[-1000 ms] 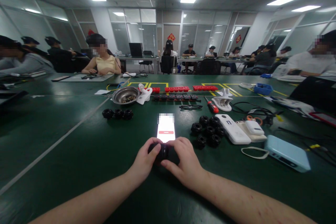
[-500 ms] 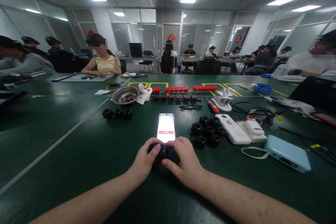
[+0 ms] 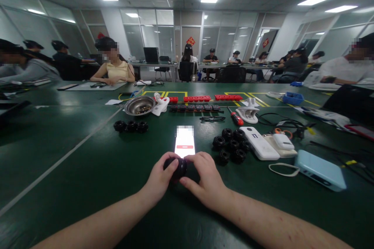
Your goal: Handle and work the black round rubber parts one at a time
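My left hand (image 3: 160, 179) and my right hand (image 3: 204, 179) meet over the green table, both closed around one small black round part (image 3: 179, 168). Just beyond the fingers lies a lit phone (image 3: 184, 143) face up. To the right of the phone sits a cluster of several matching black round parts (image 3: 232, 144). Three more black parts (image 3: 131, 126) stand in a row to the left.
A metal bowl (image 3: 139, 106), white clips (image 3: 248, 113), a red-handled screwdriver (image 3: 235, 118), red and black strips (image 3: 196, 103), white devices (image 3: 260, 143), a light-blue case (image 3: 320, 170) and cables lie on the green table (image 3: 73, 171). Other people sit at the far tables.
Both hands have stayed around the black part; the fingers shifted only slightly on it.
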`<control>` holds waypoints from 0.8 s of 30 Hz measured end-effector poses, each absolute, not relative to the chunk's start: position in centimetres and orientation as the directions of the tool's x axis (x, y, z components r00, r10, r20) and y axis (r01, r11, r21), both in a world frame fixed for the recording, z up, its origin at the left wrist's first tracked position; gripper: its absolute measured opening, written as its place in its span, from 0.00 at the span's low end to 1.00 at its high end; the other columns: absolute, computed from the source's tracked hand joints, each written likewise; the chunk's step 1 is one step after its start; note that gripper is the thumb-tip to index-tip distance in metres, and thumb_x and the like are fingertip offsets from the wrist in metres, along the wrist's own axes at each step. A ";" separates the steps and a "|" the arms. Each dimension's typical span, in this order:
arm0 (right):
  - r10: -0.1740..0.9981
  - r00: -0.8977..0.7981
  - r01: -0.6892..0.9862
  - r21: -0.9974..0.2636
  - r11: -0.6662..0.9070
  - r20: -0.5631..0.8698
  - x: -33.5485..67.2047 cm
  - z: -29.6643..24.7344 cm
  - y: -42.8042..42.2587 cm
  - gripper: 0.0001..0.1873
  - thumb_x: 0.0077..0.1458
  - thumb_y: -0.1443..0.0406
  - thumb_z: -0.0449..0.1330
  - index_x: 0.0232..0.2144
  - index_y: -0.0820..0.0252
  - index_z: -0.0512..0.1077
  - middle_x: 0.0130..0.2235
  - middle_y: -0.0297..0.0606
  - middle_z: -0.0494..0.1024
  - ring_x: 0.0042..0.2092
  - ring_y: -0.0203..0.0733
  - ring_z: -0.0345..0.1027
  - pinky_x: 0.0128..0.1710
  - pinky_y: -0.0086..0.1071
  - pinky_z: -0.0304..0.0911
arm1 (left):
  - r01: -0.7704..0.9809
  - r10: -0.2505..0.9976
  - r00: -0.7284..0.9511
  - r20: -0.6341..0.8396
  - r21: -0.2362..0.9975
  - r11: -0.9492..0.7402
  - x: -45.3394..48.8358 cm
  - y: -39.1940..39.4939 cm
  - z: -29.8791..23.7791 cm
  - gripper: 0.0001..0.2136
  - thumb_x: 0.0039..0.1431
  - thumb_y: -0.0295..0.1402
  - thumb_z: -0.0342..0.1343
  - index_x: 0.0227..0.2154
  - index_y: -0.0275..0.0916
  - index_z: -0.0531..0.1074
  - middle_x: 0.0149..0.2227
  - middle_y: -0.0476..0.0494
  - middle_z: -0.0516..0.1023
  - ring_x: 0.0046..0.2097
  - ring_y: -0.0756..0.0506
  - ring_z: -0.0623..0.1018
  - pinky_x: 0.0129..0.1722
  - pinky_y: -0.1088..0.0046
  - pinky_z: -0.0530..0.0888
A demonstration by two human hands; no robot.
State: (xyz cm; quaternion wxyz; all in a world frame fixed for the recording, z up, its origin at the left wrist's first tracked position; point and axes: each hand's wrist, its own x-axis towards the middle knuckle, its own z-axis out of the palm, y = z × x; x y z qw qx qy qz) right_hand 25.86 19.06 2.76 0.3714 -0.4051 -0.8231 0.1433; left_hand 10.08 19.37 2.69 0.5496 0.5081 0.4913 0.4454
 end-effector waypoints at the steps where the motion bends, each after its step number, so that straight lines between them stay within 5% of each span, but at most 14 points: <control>1: 0.775 -0.402 0.557 -0.542 0.630 0.488 25.9 2.7 19.1 0.17 0.47 0.60 0.60 0.39 0.60 0.65 0.37 0.40 0.70 0.40 0.46 0.60 0.41 0.42 0.58 | 0.010 0.984 0.142 -0.104 0.995 0.104 10.1 19.4 2.6 0.15 0.46 0.46 0.52 0.31 0.38 0.65 0.28 0.50 0.69 0.30 0.46 0.72 0.26 0.73 0.69; 9: 0.680 -0.501 0.487 -0.475 0.733 0.536 25.8 2.8 19.1 0.21 0.49 0.66 0.57 0.47 0.59 0.60 0.45 0.40 0.67 0.47 0.45 0.57 0.50 0.44 0.52 | -0.031 0.972 0.164 -0.166 0.984 0.173 10.1 19.7 2.5 0.15 0.50 0.45 0.49 0.30 0.37 0.65 0.27 0.49 0.69 0.28 0.47 0.70 0.23 0.75 0.67; 16: 0.737 -0.454 0.556 -0.487 0.674 0.501 25.9 2.9 19.1 0.16 0.49 0.60 0.58 0.41 0.59 0.65 0.36 0.40 0.70 0.40 0.46 0.60 0.41 0.42 0.58 | 0.046 0.981 0.152 -0.117 0.993 0.112 10.0 19.5 2.6 0.15 0.47 0.46 0.51 0.30 0.39 0.66 0.28 0.49 0.69 0.31 0.46 0.71 0.26 0.73 0.69; 21: 0.645 -0.540 0.491 -0.420 0.763 0.541 25.8 2.8 19.0 0.22 0.49 0.68 0.56 0.49 0.58 0.59 0.44 0.40 0.68 0.46 0.45 0.58 0.51 0.45 0.49 | -0.016 0.964 0.204 -0.169 0.984 0.176 10.0 19.7 2.4 0.17 0.49 0.48 0.47 0.30 0.38 0.65 0.26 0.49 0.68 0.26 0.47 0.70 0.23 0.73 0.68; 24: 0.681 -0.483 0.514 -0.452 0.729 0.550 25.8 2.8 19.0 0.26 0.46 0.64 0.59 0.49 0.60 0.58 0.45 0.41 0.67 0.47 0.47 0.57 0.52 0.46 0.47 | 0.010 0.978 0.164 -0.126 0.992 0.126 10.0 19.6 2.5 0.15 0.49 0.46 0.48 0.28 0.38 0.65 0.26 0.50 0.68 0.29 0.47 0.70 0.25 0.74 0.67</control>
